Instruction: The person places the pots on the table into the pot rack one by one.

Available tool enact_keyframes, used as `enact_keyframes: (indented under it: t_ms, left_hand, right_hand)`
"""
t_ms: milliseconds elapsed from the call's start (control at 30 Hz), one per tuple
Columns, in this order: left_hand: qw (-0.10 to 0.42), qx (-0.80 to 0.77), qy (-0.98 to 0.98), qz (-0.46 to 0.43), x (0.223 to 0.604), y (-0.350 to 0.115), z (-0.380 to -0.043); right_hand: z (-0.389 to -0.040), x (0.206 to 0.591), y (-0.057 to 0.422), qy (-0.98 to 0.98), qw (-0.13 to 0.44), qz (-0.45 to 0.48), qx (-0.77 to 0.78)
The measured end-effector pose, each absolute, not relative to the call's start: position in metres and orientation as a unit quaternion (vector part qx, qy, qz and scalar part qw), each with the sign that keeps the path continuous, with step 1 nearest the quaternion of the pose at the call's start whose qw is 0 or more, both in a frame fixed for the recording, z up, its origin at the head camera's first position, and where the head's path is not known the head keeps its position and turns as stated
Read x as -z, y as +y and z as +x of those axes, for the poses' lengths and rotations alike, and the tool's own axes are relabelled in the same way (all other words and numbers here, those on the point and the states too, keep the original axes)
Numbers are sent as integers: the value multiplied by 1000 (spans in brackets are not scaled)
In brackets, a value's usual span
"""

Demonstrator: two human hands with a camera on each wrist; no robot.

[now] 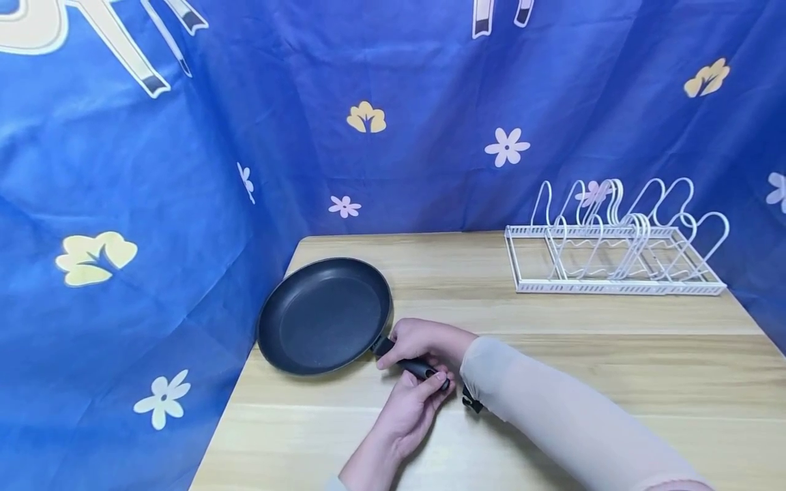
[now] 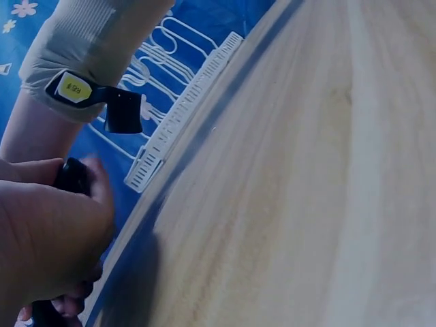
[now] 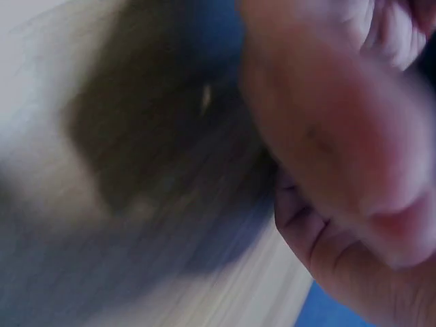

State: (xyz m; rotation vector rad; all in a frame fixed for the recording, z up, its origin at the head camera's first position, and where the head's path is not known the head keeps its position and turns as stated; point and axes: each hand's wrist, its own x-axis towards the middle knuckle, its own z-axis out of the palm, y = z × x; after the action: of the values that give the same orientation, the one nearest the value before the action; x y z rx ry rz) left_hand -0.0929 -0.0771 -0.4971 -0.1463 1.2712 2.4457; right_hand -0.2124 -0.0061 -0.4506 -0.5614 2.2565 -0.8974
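Observation:
A black frying pan (image 1: 325,317) is at the left of the wooden table in the head view, its open side facing up. Its black handle (image 1: 419,369) points toward the lower right. My right hand (image 1: 420,341) grips the handle close to the pan, reaching over from the right. At the handle's far end my left hand (image 1: 413,412) pinches the tip between thumb and fingers. The left wrist view shows the handle's end (image 2: 73,177) in my left hand (image 2: 54,235). In the right wrist view, fingers (image 3: 340,129) are close and blurred. Whether the pan touches the table cannot be told.
A white wire rack (image 1: 620,288) with upright loops stands at the back right of the wooden table (image 1: 583,354). Blue patterned cloth (image 1: 430,136) hangs behind the table and along its left side. A black strap device (image 1: 471,400) sits at the right wrist.

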Motion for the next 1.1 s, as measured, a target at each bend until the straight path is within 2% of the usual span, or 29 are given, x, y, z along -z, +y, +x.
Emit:
enact_keyframes:
  t_ms: [133,400,800,1100]
  left_hand:
    - [176,-862,472,-49,497,-75,-93]
    - [174,-845,503,-45,497,-75,-92]
    - [154,-791,591,-42,502,-69,-85]
    - [133,-746,651,-42,497,-62,-81]
  right_hand:
    - [-210,449,-10,869,300,-212,333]
    - [-204,451,-11,814,344,-162,439]
    - [-196,456,2,774,355,-143,504]
    - [-190,436,14,796,311,-156,494]
